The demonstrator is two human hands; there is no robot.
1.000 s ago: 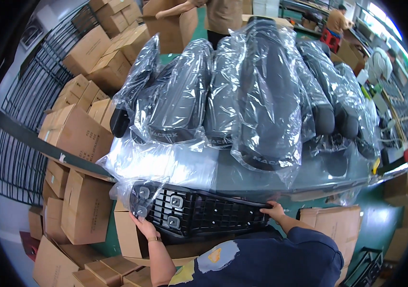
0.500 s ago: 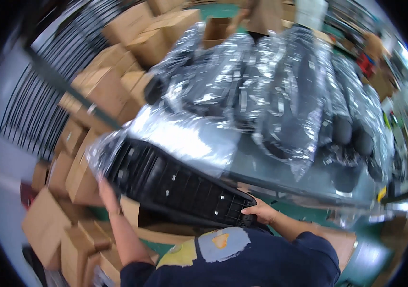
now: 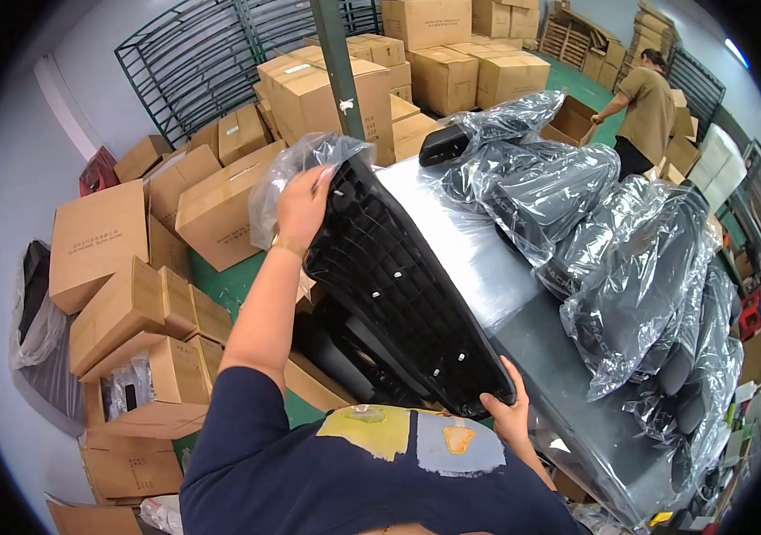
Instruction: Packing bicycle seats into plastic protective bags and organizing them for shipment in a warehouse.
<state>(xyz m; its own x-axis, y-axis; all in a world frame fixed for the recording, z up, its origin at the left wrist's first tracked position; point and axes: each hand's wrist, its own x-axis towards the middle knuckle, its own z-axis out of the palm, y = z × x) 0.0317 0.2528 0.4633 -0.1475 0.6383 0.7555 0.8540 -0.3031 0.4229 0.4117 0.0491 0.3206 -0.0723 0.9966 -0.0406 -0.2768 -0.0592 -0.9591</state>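
A long black motorcycle seat [image 3: 407, 290], its ribbed plastic underside facing up, slants across in front of me. My left hand [image 3: 303, 209] grips its far, wide end together with a bunched clear plastic bag [image 3: 269, 192]. At the near, narrow end, my right hand [image 3: 507, 412] holds the rim, thumb on the underside. Below the seat, an open carton [image 3: 314, 385] holds more black seats [image 3: 345, 343], partly hidden. The metal-topped table [image 3: 568, 392] lies just right of the seat.
Several bagged black seats [image 3: 639, 276] are piled on the table's right side. Cartons [image 3: 99, 236] crowd the floor at left and behind the table. A green post [image 3: 338, 76] rises beyond the seat. At the far right a person [image 3: 644, 111] stands beside an open carton [image 3: 570, 120].
My view has swung left. The seat is now angled more steeply, its wide end farther from me, and both hands still hold it. More of the carton below shows.
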